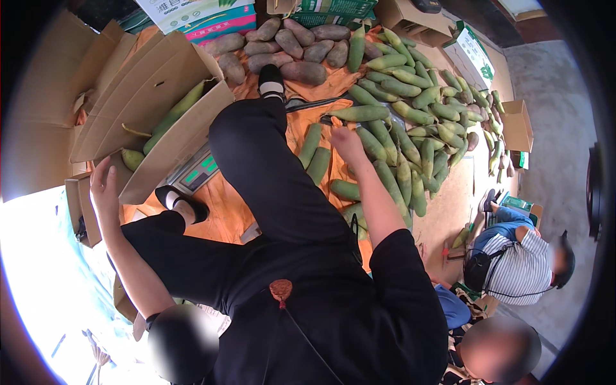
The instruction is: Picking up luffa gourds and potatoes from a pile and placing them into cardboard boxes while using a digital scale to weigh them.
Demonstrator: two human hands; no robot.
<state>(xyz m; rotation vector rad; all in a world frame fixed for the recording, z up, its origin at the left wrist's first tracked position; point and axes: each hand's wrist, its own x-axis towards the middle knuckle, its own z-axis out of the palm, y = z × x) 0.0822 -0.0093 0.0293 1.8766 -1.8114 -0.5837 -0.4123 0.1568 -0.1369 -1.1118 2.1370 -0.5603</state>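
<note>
My left hand [102, 185] lies flat with fingers apart against the near edge of an open cardboard box [154, 83]. The box holds a few long green vegetables [174, 114]. My right hand [346, 142] reaches out over a pile of long green vegetables [398, 128] on an orange cloth [224, 208]. It touches the near ones, and its fingers are hidden behind the back of the hand. My legs in black trousers [256, 167] stretch forward between the two hands.
Brown oblong tubers [289, 48] lie at the far end of the cloth. A weighing scale [196, 172] sits under the box. Printed cartons [192, 14] and small boxes [516, 125] ring the pile. Two other people [520, 269] sit at the lower right.
</note>
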